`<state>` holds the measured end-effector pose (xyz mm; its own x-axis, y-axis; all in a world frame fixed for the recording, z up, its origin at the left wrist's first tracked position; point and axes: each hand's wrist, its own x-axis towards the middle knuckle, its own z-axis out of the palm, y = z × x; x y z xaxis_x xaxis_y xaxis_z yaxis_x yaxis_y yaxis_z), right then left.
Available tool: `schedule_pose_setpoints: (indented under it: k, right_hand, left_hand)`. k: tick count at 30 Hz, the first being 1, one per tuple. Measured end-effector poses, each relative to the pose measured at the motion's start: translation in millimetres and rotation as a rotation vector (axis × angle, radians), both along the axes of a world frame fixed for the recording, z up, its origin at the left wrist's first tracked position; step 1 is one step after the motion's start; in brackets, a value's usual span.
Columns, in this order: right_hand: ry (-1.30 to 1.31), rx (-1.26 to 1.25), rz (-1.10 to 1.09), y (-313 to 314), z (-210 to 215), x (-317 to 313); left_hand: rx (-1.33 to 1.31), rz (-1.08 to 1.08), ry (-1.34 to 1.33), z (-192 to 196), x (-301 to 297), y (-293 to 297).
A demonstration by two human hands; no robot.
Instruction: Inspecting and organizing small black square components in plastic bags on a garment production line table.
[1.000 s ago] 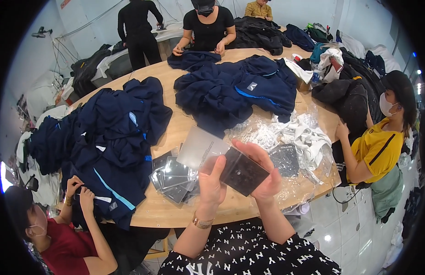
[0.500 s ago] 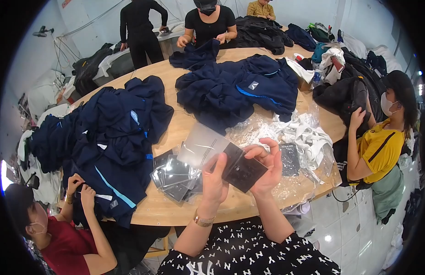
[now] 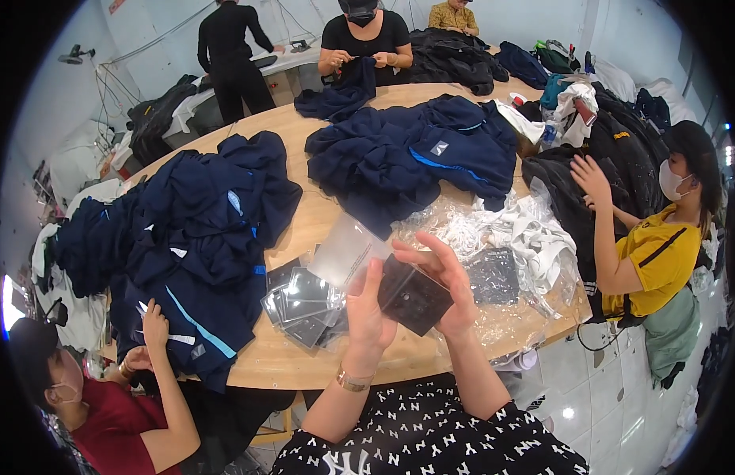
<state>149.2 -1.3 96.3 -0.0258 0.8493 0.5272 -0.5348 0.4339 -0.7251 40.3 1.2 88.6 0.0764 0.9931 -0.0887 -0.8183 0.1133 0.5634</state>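
Head view, looking down over a round wooden table (image 3: 304, 360). A dark square packet (image 3: 415, 298) is held above the near table edge between both hands: the left hand (image 3: 367, 313) is closed on its left side, thumb raised along the edge, and the right hand (image 3: 449, 283) is curled over its top and right side, fingers (image 3: 431, 255) bent above it. A clear plastic sleeve (image 3: 345, 252) is seen just left of and behind the packet, touching it at the left thumb; whether the packet is partly inside the sleeve cannot be told. A gold bracelet (image 3: 352, 382) is worn on the left wrist. A stack of bagged dark packets (image 3: 302, 307) lies on the table just left of the hands, and one more dark packet (image 3: 494, 275) rests on crumpled clear plastic (image 3: 502, 317) to the right. White cloth pieces (image 3: 534, 237) are heaped beyond that plastic. Navy garments are piled at the left (image 3: 201, 237) and at the centre (image 3: 407, 154) of the table. A person in yellow (image 3: 653, 253) is seated at the right, one hand on black garments (image 3: 621, 158); a person in red (image 3: 114, 412) is at the lower left, a hand touching the left navy pile. A person in black (image 3: 366, 39) is handling navy cloth at the far side.
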Motion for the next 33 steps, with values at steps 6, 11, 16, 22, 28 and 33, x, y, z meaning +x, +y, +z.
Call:
schedule_pose_setpoints:
  k: [6,11,16,22,28,33]
  right_hand:
    - [0.252,-0.057,-0.122,-1.4,-11.9,0.3]
    - [0.256,-0.181,-0.264,-3.4,-10.2,-3.5]
    - [0.154,-0.173,-0.324,1.4,-6.7,-5.8]
    - [0.282,-0.130,-0.025,0.8,-2.7,-3.2]
    - [0.160,0.032,-0.099,3.4,-15.1,-2.3]
    - [0.315,-0.032,-0.088,5.8,-20.5,-4.9]
  left_hand:
    - [-0.018,-0.016,-0.008,-6.5,4.1,-2.4]
    - [-0.035,0.014,0.034,-7.5,13.8,-6.8]
    - [-0.121,-0.032,0.018,-18.8,13.8,-5.6]
    - [-0.003,-0.144,0.053,-6.5,2.8,-0.8]
    - [-0.002,-0.288,-0.296,-1.4,1.1,-1.8]
    - [-0.001,-0.104,-0.033,-16.1,14.8,-8.2]
